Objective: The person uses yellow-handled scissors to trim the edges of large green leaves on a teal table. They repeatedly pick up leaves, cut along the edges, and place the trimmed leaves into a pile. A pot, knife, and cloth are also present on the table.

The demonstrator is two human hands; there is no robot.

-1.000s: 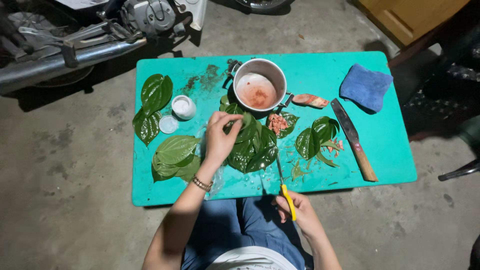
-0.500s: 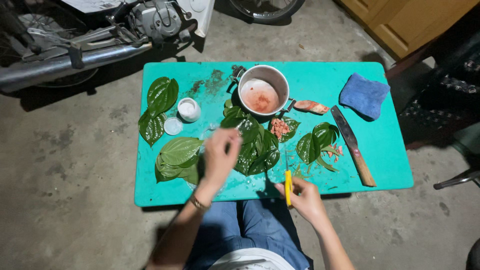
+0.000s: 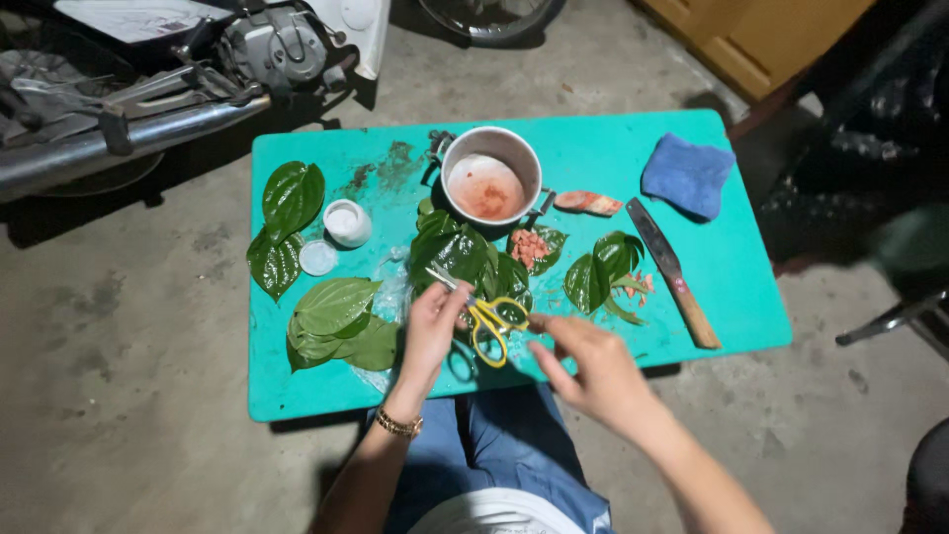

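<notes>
My left hand point(image 3: 431, 331) grips yellow-handled scissors point(image 3: 486, 321) near the blades, just over the near edge of a turquoise table point(image 3: 593, 148). My right hand point(image 3: 583, 366) touches the scissors' yellow handle loops with its fingertips. Dark green betel leaves point(image 3: 460, 255) lie in a pile just beyond both hands. One leaf carries chopped reddish pieces point(image 3: 531, 247).
A metal pot point(image 3: 489, 183) with reddish residue stands at the table's back. A small white jar point(image 3: 346, 222) and its lid point(image 3: 318, 258) sit left, among more leaves point(image 3: 336, 316). A knife point(image 3: 672, 272) and blue cloth point(image 3: 687, 176) lie right. A motorcycle point(image 3: 178, 69) is parked behind.
My left hand has come off the leaf pile and taken the scissors by the blades. My right hand, which held the scissors upright, now only touches the handles.
</notes>
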